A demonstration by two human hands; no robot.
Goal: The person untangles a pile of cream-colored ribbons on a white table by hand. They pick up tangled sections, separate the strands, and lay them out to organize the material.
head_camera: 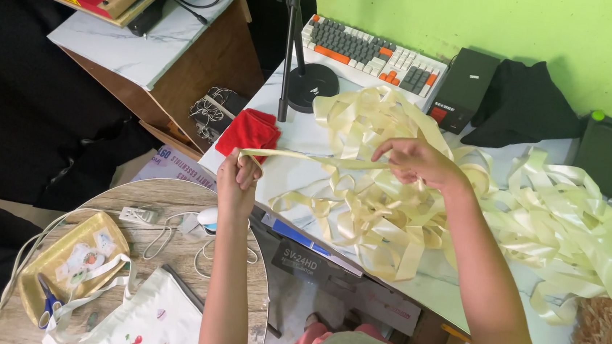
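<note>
the cream satin ribbon (391,200) lies in a big loose tangle across the white marble-patterned tabletop, its glossy loops and folds piled on each other and spreading toward the right edge of the view. one flat stretch of it is pulled out taut and nearly level above the table's left corner, running between the left hand (236,177), which pinches its end with fingers closed, and the right hand (416,161), which grips it just above the pile.

Glossy satin-like cream ribbon (391,200) (probably polyester) on a smooth marble-patterned tabletop (301,139); red cloth (249,132) matt.
</note>
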